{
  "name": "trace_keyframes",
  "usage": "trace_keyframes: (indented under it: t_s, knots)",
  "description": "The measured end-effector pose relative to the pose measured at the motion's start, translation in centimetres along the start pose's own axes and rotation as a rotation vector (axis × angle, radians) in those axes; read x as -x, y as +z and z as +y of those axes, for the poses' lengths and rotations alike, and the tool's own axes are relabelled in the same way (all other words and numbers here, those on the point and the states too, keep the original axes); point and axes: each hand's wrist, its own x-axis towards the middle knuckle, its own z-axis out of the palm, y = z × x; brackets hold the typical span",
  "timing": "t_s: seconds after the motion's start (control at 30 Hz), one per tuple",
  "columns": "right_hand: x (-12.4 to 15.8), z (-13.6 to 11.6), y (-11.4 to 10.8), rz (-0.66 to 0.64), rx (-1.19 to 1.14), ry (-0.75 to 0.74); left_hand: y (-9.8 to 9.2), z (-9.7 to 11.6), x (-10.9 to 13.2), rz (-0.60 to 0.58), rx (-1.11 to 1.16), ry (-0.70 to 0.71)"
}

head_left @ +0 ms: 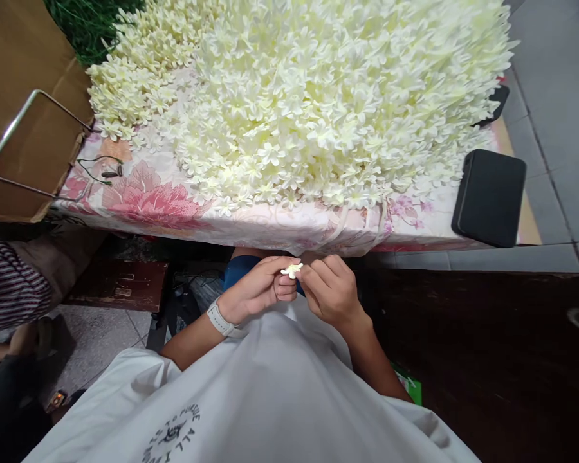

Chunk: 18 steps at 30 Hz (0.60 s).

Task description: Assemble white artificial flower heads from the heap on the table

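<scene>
In the head view, the left hand (253, 289), with a white watch (220, 319) on its wrist, and the right hand (330, 292) both grip one small cream flower (292, 271) between the fingers — it is just below the edge of the table (280, 228). A big pile of flowers (318, 109) lies on the table — a black case (489, 198) lies near its right end.

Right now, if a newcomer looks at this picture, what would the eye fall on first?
A huge heap of cream-white artificial flowers fills the floral-cloth table ahead. Nearer, just below the table edge, the left hand and right hand pinch one small flower. A black flat case lies at the table's right end.
</scene>
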Motion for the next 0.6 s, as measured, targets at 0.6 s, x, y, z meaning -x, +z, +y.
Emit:
trace_keyframes:
  t_s: [0.6]
  knots:
    - [1.4,-1.2,0.7,0.05,-0.931,0.819,-1.7,0.3,0.4,0.132,-1.288,0.895]
